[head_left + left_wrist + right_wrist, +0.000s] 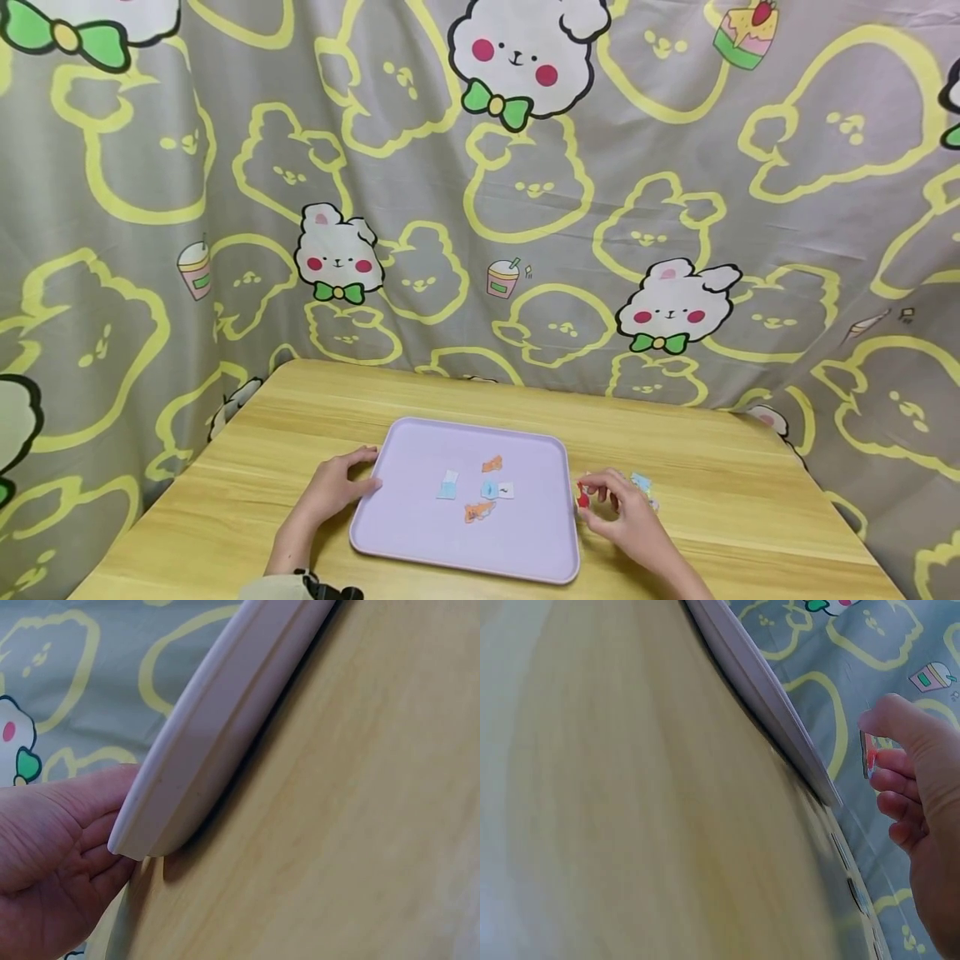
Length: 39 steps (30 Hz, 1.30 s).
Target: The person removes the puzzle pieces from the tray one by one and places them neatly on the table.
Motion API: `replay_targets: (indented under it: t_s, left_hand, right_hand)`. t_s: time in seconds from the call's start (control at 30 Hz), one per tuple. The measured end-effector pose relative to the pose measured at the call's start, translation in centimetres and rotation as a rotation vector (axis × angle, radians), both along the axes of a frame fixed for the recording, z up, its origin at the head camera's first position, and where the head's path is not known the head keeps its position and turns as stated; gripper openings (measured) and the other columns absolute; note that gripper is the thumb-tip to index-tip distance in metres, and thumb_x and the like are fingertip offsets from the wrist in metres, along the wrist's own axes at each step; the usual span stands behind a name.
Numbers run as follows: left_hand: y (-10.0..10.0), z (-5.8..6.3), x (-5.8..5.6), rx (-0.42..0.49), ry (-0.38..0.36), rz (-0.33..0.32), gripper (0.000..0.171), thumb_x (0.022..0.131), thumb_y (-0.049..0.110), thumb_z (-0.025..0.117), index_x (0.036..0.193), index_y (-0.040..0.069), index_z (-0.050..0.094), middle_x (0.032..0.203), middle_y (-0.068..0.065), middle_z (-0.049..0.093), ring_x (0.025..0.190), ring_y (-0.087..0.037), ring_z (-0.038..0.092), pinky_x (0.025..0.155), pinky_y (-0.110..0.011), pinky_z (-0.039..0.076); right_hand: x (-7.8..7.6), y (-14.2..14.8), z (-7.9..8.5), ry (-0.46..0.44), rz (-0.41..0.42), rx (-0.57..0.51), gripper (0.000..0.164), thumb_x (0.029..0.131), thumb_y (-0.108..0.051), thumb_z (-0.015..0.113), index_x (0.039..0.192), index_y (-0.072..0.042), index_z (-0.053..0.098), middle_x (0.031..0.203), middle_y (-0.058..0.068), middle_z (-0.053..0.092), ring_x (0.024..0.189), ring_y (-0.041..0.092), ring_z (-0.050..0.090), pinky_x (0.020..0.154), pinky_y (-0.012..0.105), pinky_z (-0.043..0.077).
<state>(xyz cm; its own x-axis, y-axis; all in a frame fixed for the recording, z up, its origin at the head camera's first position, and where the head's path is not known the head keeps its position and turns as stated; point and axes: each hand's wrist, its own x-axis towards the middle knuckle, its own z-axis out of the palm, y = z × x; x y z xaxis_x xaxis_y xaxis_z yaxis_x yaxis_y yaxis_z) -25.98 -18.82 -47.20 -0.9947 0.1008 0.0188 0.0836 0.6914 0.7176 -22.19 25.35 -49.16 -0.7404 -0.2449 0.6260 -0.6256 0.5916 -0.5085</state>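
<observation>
A lavender tray (pixel 420 533) lies on the wooden table. My left hand (pixel 341 483) holds its left edge, thumb at the rim; in the left wrist view, the tray's side (pixel 202 742) partly hides the fingertips. Just off the right edge, my right hand (pixel 626 517) pinches a small flat red piece (pixel 582 497) between thumb and index finger. The right wrist view shows this thin piece (pixel 868 754) edge-on. Lying on the tray are an orange piece (pixel 492 463), another orange piece (pixel 478 511), a blue-and-white piece (pixel 447 486) and a blue piece touching a white one (pixel 506 490).
More small flat pieces (pixel 641 481) lie on the table behind my right hand, partly hidden by it. A patterned grey curtain (pixel 540 208) hangs around the back and sides of the wooden table (pixel 330 392).
</observation>
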Motion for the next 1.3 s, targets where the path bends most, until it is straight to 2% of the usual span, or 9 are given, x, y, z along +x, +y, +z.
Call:
replay_targets:
  t_s: [0.2, 0.33, 0.6, 0.93, 1.3]
  left_hand:
    - [0.0, 0.0, 0.0, -0.003, -0.002, 0.002, 0.046, 0.085, 0.016, 0.075, 0.127, 0.003, 0.064, 0.143, -0.025, 0.052, 0.136, -0.048, 0.042, 0.113, -0.061, 0.035]
    - [0.0, 0.0, 0.0, -0.006, -0.003, 0.003, 0.045, 0.085, 0.016, 0.075, 0.127, 0.003, 0.064, 0.143, -0.025, 0.052, 0.136, -0.048, 0.042, 0.113, -0.061, 0.035]
    - [0.0, 0.0, -0.1, -0.005, -0.008, -0.001, 0.045, 0.086, 0.016, 0.074, 0.128, 0.004, 0.064, 0.143, -0.024, 0.052, 0.137, -0.047, 0.042, 0.112, -0.061, 0.035]
    - [0.1, 0.1, 0.0, -0.003, -0.002, 0.0, 0.046, 0.085, 0.016, 0.075, 0.128, 0.004, 0.064, 0.143, -0.024, 0.052, 0.136, -0.047, 0.042, 0.113, -0.06, 0.035]
    - [0.0, 0.0, 0.0, -0.005, -0.017, 0.004, 0.046, 0.085, 0.017, 0.075, 0.128, 0.004, 0.064, 0.143, -0.023, 0.052, 0.137, -0.046, 0.042, 0.113, -0.06, 0.036]
  right_hand:
    - [0.0, 1.1, 0.0, 0.009, -0.033, 0.013, 0.038, 0.067, 0.002, 0.083, 0.102, -0.006, 0.07, 0.084, -0.011, 0.062, 0.069, 0.009, 0.053, 0.054, 0.018, 0.046]
    - [0.1, 1.7, 0.1, 0.012, -0.068, 0.028, 0.038, 0.066, 0.001, 0.084, 0.1, -0.008, 0.071, 0.083, -0.012, 0.061, 0.07, 0.007, 0.053, 0.054, 0.017, 0.045]
    - [0.2, 2.8, 0.1, -0.012, -0.132, 0.043, 0.039, 0.067, 0.0, 0.083, 0.102, -0.008, 0.07, 0.091, -0.007, 0.066, 0.072, 0.004, 0.055, 0.055, 0.018, 0.045]
    - [0.1, 4.3, 0.0, 0.008, -0.121, 0.033, 0.04, 0.066, 0.004, 0.082, 0.103, -0.005, 0.071, 0.087, -0.008, 0.064, 0.07, 0.007, 0.051, 0.052, 0.018, 0.044]
    - [0.6, 5.9, 0.1, -0.087, -0.172, 0.032, 0.035, 0.071, -0.001, 0.082, 0.102, -0.011, 0.071, 0.085, -0.01, 0.059, 0.067, 0.007, 0.048, 0.051, 0.017, 0.04]
